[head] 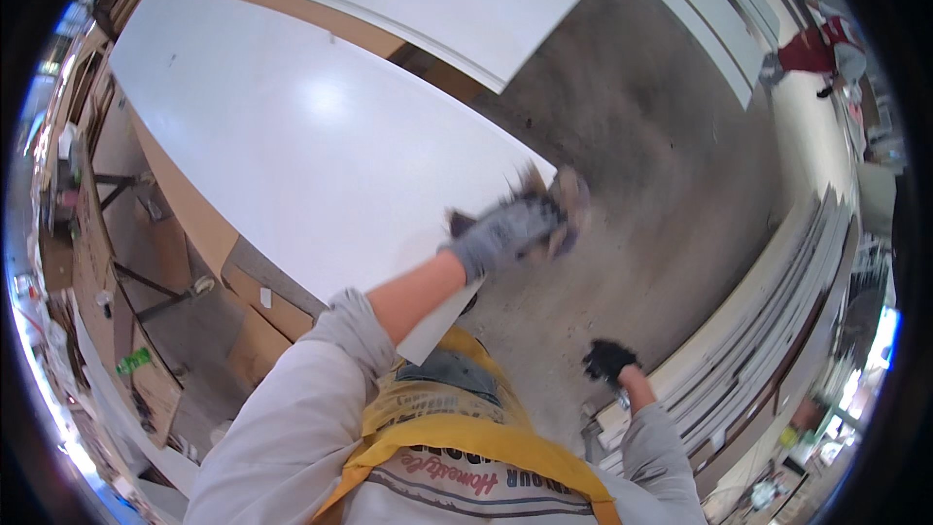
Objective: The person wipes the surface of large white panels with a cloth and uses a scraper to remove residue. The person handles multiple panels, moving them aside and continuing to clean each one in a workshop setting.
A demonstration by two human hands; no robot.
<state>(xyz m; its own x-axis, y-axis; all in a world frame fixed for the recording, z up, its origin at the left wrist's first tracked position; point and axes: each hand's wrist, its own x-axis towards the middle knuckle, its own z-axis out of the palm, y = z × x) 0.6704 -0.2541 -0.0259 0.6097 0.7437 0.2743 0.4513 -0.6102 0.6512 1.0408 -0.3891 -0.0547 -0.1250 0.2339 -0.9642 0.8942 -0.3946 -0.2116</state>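
Note:
My left hand (510,226), in a grey work glove, is over the near right edge of a large white panel (306,117). It is closed around a brown and purplish rag (572,211); motion blurs both, and the rag's ends stick out on either side of the glove. My right hand (611,361), in a black glove, hangs low at my right side, above the concrete floor. It looks empty, but its fingers are too dark to read. I wear a yellow-trimmed apron with print on it.
Beyond the panel lies another white panel (437,0) on brown board. Long white boards (678,14) stand at the upper right, and stacked strips (765,328) run along the right. A wheeled table (109,270) stands left. A person (809,51) is at the far upper right.

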